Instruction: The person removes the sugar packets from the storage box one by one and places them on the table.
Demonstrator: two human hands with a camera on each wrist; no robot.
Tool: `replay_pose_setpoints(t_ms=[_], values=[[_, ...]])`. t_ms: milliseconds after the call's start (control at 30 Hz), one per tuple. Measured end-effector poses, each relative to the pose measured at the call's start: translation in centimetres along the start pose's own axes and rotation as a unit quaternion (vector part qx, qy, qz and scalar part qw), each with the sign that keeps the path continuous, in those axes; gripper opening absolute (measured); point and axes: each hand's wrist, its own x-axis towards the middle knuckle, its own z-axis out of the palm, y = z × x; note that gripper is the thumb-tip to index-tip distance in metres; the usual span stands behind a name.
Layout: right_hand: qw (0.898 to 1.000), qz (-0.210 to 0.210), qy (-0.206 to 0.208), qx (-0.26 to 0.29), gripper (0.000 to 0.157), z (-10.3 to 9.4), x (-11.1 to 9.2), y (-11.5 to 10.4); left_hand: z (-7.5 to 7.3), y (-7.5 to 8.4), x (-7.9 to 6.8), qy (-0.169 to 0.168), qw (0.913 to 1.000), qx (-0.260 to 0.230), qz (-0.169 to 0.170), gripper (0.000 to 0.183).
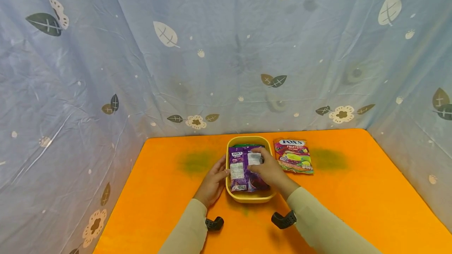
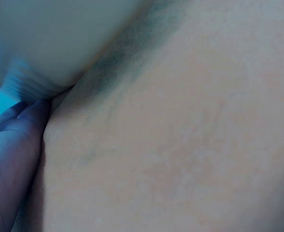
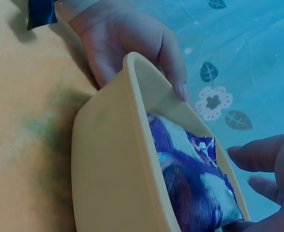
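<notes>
A yellow plastic tub (image 1: 250, 199) holds a purple FOX'S candy bag (image 1: 240, 169), which lies back side up. A strip of green wrapper (image 1: 247, 145) shows beneath its far end. My left hand (image 1: 213, 181) grips the tub's left side, thumb at the rim and fingers along the outer wall. In the left wrist view, its fingers reach low on the tub wall (image 2: 60, 43). Over the bag's right half, my right hand (image 1: 270, 169) rests with thumb and fingers spread, the fingertips on the wrapper.
Right of the tub, a red FOX'S Fruits candy bag (image 1: 294, 156) lies on the orange table (image 1: 169, 214). Patterned blue-grey curtains (image 1: 226, 69) enclose the back and sides. Black wrist mounts (image 1: 283, 220) jut inward from both sleeves.
</notes>
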Motion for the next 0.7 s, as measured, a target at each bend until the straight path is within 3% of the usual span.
replay_pose_setpoints(t_ms=[700], values=[[1.000,0.000,0.005,0.023,0.058,-1.03,0.33,1.04,-0.13,-0.16,0.15,-0.003,0.9999,-0.009,-0.004,0.069]])
